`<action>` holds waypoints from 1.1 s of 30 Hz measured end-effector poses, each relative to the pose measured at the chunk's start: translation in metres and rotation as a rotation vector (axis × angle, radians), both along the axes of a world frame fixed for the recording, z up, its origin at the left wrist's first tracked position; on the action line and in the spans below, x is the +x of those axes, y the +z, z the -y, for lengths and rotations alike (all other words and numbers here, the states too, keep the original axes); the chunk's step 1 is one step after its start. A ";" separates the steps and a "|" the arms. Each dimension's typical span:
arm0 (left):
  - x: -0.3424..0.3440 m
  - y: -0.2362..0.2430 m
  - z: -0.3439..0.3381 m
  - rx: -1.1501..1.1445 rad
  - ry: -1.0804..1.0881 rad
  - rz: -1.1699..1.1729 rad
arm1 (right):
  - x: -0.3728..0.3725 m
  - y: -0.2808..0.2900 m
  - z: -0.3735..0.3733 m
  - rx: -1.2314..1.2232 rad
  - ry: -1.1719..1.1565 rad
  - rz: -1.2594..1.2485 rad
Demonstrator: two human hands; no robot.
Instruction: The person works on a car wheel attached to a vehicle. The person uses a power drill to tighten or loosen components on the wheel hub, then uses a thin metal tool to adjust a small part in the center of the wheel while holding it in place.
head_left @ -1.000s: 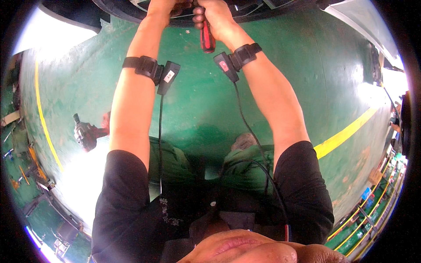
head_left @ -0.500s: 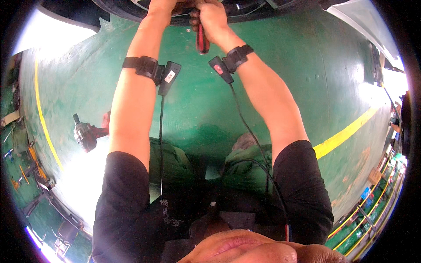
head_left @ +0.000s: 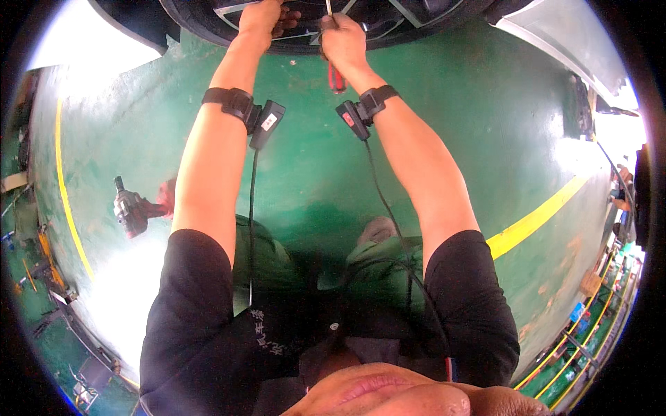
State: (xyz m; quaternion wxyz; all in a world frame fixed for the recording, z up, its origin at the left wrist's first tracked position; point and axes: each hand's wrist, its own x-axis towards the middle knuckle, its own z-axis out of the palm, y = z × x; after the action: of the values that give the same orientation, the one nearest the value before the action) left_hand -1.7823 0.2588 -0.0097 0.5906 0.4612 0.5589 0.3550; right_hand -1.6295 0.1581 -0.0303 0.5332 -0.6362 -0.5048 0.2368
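Fingers of a person's right hand [head_left: 345, 43] close around a red-and-black-handled screwdriver [head_left: 337, 81] at the lower edge of a car wheel [head_left: 388, 17], the handle's end jutting below the fist and the shaft rising above it, in front of the spokes. The left hand [head_left: 263, 18] reaches in at the same lower edge, to the left of the tool, fingers bent and a little apart; whether they pinch anything cannot be told. The two hands are near each other but not touching. Black straps circle both wrists, the left strap [head_left: 230, 102] and the right strap [head_left: 378, 101] each carrying a small black device from which a cable runs down toward the wearer's black short-sleeved shirt [head_left: 194, 305]. Beyond the left forearm, a black-and-red cordless impact wrench [head_left: 133, 210] lies on the green floor [head_left: 312, 145], between that arm and the yellow stripe [head_left: 66, 187] along the floor's left side. A second yellow line [head_left: 538, 218] crosses toward the floor's right edge. Pale panels [head_left: 555, 41] flank the wheel.
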 end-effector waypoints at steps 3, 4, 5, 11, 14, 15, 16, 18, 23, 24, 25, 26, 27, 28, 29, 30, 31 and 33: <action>0.001 -0.006 0.004 0.146 0.004 -0.060 | 0.002 0.015 0.008 0.024 -0.044 0.194; 0.003 -0.008 0.005 0.186 0.008 -0.046 | 0.001 0.017 0.007 0.024 -0.055 0.234; 0.009 -0.007 0.012 0.222 0.006 -0.033 | 0.002 0.017 0.006 0.019 -0.072 0.272; 0.029 0.005 0.030 0.354 -0.027 0.269 | 0.005 0.022 0.004 -0.002 -0.107 0.376; 0.038 0.013 0.031 0.219 0.060 0.347 | 0.012 0.021 0.003 -0.029 -0.057 0.410; 0.040 0.019 0.035 0.139 0.064 0.414 | 0.015 0.019 0.002 -0.039 -0.049 0.425; 0.040 0.020 0.036 0.142 0.066 0.411 | 0.018 0.017 0.001 -0.050 -0.040 0.438; 0.038 0.016 0.034 0.154 0.072 0.400 | 0.026 0.012 -0.004 -0.036 -0.007 0.486; 0.034 0.014 0.035 0.178 0.041 0.347 | 0.060 0.004 -0.018 -0.014 0.088 0.506; 0.036 0.018 0.040 0.147 0.043 0.340 | 0.062 0.002 -0.018 -0.014 0.083 0.493; 0.038 0.022 0.041 0.138 0.037 0.354 | 0.064 0.000 -0.019 -0.015 0.078 0.480; 0.038 0.022 0.041 0.130 0.036 0.368 | 0.063 0.001 -0.018 -0.014 0.078 0.468; 0.039 0.023 0.042 0.122 0.034 0.384 | 0.062 0.002 -0.018 -0.021 0.068 0.459; 0.041 0.020 0.039 0.170 0.034 0.366 | 0.061 0.002 -0.017 -0.029 0.057 0.451; 0.039 0.010 0.032 0.219 0.040 0.346 | 0.056 0.004 -0.015 -0.033 0.052 0.441; 0.038 0.002 0.027 0.268 0.046 0.325 | 0.052 0.009 -0.014 -0.046 0.063 0.437; 0.038 -0.007 0.023 0.390 0.064 0.288 | 0.049 0.014 -0.013 -0.059 0.075 0.432; 0.046 -0.009 0.021 0.639 0.088 0.221 | 0.053 0.017 -0.014 -0.085 0.102 0.393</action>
State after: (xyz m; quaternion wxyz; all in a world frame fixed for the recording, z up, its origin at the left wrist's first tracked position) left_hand -1.7365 0.2379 -0.0188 0.4574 0.5571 0.3715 0.5852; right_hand -1.5768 0.1720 -0.0129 0.3844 -0.6658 -0.6201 0.1561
